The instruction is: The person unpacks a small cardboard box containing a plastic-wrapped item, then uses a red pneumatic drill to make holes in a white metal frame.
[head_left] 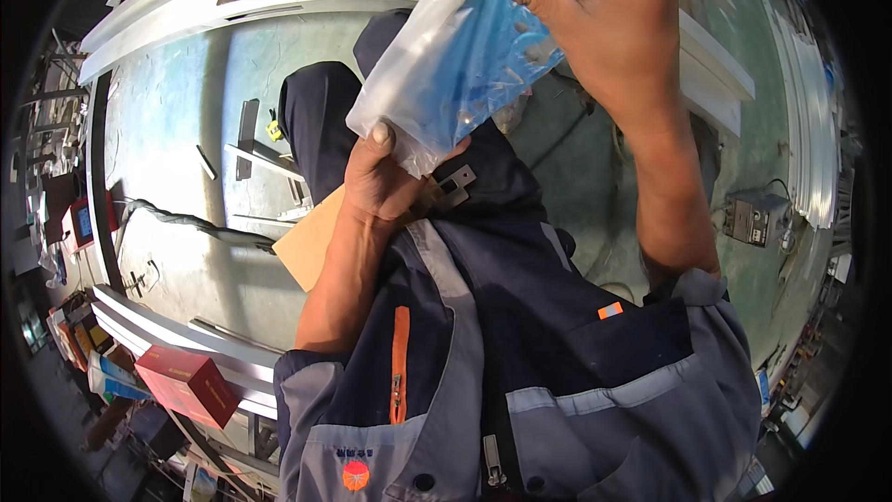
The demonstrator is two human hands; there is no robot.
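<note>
A clear plastic bag with blue on it or in it [465,56] is stretched between my two hands above my lap. My left hand [379,172] grips its lower end, thumb on top. The upper right edge is pinched by my right hand [609,23], whose fingers curl over behind the bag. Just right of my left hand is a small slotted metal plate [455,184]; whether that hand also touches it, I cannot tell. A tan cardboard piece [311,240] shows behind my left forearm, partly hidden by it.
Long white metal profiles [177,28] lie across the far side. On the floor at left are a yellow tape measure [274,126], metal strips and a dark cable [200,231]. A red box [188,386] sits near left; a grey metal device [757,217] is at right.
</note>
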